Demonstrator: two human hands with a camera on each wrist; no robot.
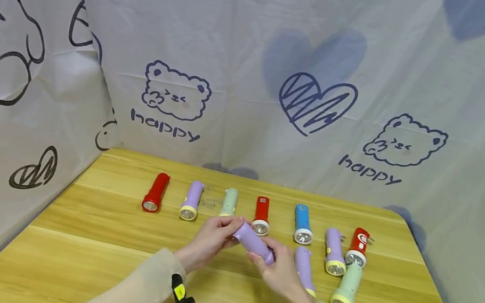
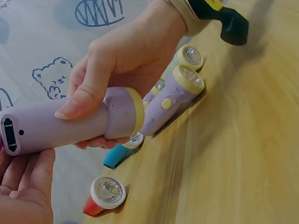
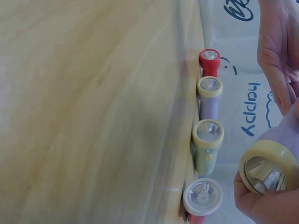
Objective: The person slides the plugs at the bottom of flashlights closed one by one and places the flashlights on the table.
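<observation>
Both hands are on a light purple flashlight [image 1: 254,243], held tilted above the middle of the table. My right hand [image 1: 282,272] grips it near its yellow-rimmed head, the thumb lying along the body in the left wrist view. My left hand [image 1: 209,240] holds the tail end, fingers beneath it. A dark oval slot [image 2: 10,135] shows on the flashlight's side near the tail. In the right wrist view the clear lens [image 3: 265,176] points toward the camera. Another purple flashlight [image 1: 304,265] lies just beyond my right hand, partly covered by it.
Along the back lie a red flashlight [image 1: 157,191], a purple one [image 1: 193,197], a pale green one [image 1: 230,201], a red-and-white one [image 1: 262,212] and a blue one [image 1: 302,219]. At right are purple [image 1: 334,246] and red [image 1: 359,242] ones with prongs out, and a green one [image 1: 350,281].
</observation>
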